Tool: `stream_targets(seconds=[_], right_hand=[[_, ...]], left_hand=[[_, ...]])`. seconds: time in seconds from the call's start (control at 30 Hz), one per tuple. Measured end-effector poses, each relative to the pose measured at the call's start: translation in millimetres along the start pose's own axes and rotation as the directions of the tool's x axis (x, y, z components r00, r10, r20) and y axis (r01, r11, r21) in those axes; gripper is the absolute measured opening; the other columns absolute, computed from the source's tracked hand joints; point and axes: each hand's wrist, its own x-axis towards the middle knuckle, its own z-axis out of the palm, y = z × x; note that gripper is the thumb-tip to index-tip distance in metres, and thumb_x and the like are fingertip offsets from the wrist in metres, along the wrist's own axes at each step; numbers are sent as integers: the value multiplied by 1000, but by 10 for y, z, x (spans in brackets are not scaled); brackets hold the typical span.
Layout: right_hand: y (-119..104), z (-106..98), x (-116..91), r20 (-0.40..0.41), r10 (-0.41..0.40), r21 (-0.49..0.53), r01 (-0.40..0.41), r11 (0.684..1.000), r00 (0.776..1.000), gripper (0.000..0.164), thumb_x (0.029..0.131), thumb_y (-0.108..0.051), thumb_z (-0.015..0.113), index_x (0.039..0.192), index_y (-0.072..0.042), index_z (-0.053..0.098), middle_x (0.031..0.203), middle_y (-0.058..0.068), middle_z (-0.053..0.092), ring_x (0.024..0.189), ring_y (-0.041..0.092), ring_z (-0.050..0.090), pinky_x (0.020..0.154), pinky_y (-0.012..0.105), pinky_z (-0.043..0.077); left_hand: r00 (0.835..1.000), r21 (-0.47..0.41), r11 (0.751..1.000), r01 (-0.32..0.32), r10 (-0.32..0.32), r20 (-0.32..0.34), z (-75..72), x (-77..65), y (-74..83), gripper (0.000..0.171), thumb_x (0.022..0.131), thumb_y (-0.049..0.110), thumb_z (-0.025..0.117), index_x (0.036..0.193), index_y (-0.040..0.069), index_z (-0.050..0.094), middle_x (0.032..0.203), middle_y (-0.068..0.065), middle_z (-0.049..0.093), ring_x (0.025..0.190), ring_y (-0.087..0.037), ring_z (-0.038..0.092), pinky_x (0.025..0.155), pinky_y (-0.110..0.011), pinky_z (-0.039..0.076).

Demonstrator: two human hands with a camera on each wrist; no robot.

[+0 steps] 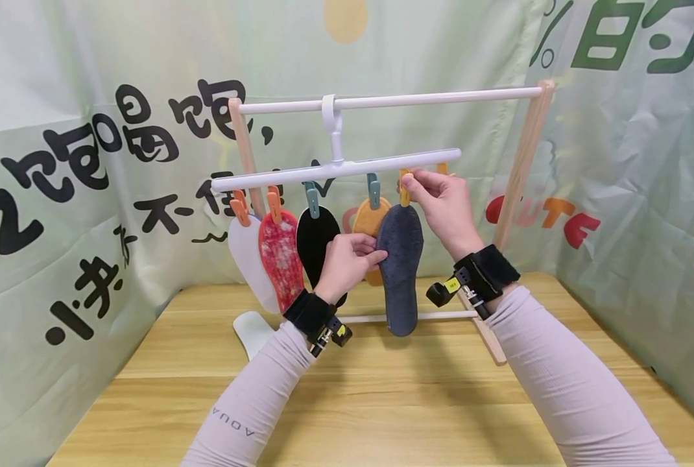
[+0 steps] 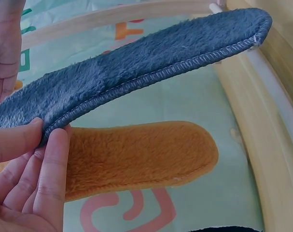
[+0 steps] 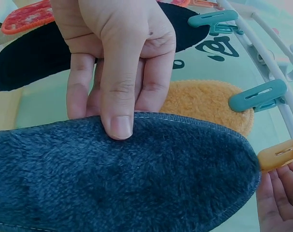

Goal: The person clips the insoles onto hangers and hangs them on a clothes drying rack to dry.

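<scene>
A dark blue-grey fuzzy insole (image 1: 401,272) hangs toe-down from a yellow clip (image 1: 405,188) under the white hanger bar (image 1: 394,159). My right hand (image 1: 449,204) pinches that clip between thumb and fingers at the insole's top end. Lower down, my left hand (image 1: 347,263) pinches the insole's left edge, thumb on the front and fingers behind, as the left wrist view shows. Just behind is an orange fuzzy insole (image 2: 141,157), held by a teal clip (image 3: 258,95). Another yellow clip (image 1: 442,168) is partly hidden behind my right hand.
A white insole (image 1: 252,263), a red mottled insole (image 1: 279,253) and a black insole (image 1: 314,237) hang clipped to the left. The hanger hooks over a wooden-sided rack's top rod (image 1: 440,98). A pale insole-shaped piece (image 1: 252,331) lies on the wooden table (image 1: 353,415).
</scene>
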Motion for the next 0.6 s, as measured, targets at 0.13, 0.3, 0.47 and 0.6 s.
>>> stream_targets(seconds=[0.13,0.3,0.47,0.6], right_hand=[[9,-1,3,-8,-3,5,3,1000,1000,39,104,-31,73,134,-6,76,125,21,77,95,-4,72,96,18,58],[11,-2,8,-15,-13,16,13,1000,1000,38,104,-30,74,132,-5,76,123,21,78,94,-6,73,96,19,59],[26,3,19,-21,-14,29,14,999,1000,37,103,-28,75,131,-5,76,122,21,78,94,-7,73,94,17,59],[33,4,22,-18,-14,37,15,999,1000,37,103,-30,74,131,-5,76,123,21,78,95,-7,73,93,17,59]], left_hand=[[1000,-4,1000,4,-4,-2,10,9,5,17,92,8,85,102,-3,77,94,-18,80,81,-18,79,72,-30,67],[1000,2,1000,-2,2,0,16,9,22,18,92,9,85,103,-3,77,95,-18,81,81,-18,79,73,-30,67],[1000,-2,1000,2,-2,-3,27,8,39,19,92,8,85,104,-4,77,97,-19,81,83,-20,79,73,-30,67],[1000,-3,1000,2,-2,-8,36,11,52,20,92,9,85,105,-4,77,98,-19,81,84,-21,80,74,-30,67]])
